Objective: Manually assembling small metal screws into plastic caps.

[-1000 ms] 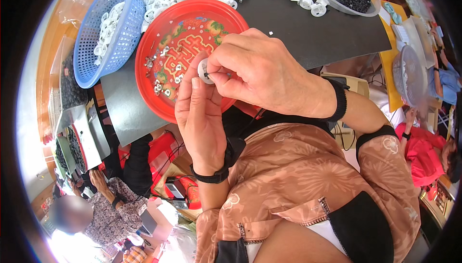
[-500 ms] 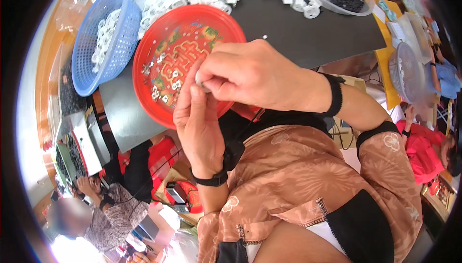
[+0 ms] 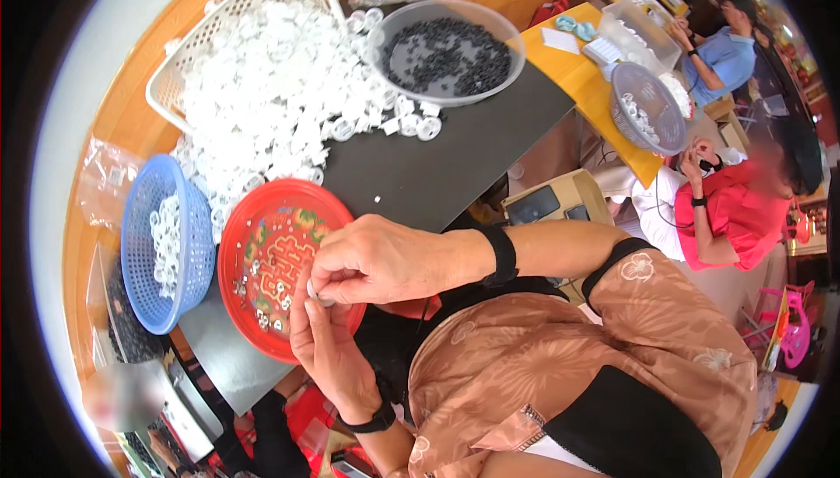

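Note:
Above the right edge of a round red tray [image 3: 229,272], my two hands meet around a small white plastic piece [image 3: 313,289]. My right hand [image 3: 389,258] pinches it between thumb and fingertips from above. Below, my left hand [image 3: 337,369] supports it with raised thumb and fingers; the fingers partly hide the piece. Several small shiny metal bits [image 3: 264,320] lie scattered in the tray, whose bottom has a printed pattern. Against the tray's far side spreads a big heap of white ring-shaped plastic parts [image 3: 254,76].
A blue basket [image 3: 194,259] with white parts stands left of the tray. A white basket [image 3: 164,93] lies behind the heap, beside a clear bowl [image 3: 514,65] of black bits. On the right, a yellow table [image 3: 560,65] holds a grey basket [image 3: 674,132]; two people sit near it.
The view has shifted, so the tray and hands appear lower and further left, and more of the heap, bowl and right-hand table shows. Both hands still hold the small piece together.

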{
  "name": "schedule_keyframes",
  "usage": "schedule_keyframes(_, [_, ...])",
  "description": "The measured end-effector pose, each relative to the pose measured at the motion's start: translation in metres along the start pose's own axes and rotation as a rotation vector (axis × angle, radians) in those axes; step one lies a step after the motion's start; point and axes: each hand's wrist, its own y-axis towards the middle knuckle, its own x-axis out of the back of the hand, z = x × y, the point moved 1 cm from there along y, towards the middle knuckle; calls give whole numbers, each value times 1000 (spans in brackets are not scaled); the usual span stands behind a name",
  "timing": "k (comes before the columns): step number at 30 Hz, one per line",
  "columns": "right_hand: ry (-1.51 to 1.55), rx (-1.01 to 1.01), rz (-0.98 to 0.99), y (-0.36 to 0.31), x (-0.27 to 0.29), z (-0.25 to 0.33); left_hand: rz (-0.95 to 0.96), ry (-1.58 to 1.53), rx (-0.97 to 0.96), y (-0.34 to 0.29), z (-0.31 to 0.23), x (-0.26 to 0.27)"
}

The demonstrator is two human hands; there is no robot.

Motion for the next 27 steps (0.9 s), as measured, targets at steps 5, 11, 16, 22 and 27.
schedule_keyframes(5, [-78,-154,-91,-29,25,10,85,-106,116,-6,-6,2])
schedule_keyframes(11, [-223,-305,-182,-83,54,1,181,-63,13,33,-86,45])
schedule_keyframes(16, [-316,-461,-305,-124,81,-4,126,-495,-4,86,-140,59])
schedule_keyframes(22, [-316,-586,-329,-146,88,0,-304,463,-312,39,-59,95])
schedule_keyframes(27, [-160,-623,-299,-123,75,-3,-546,659,-397,12,-12,137])
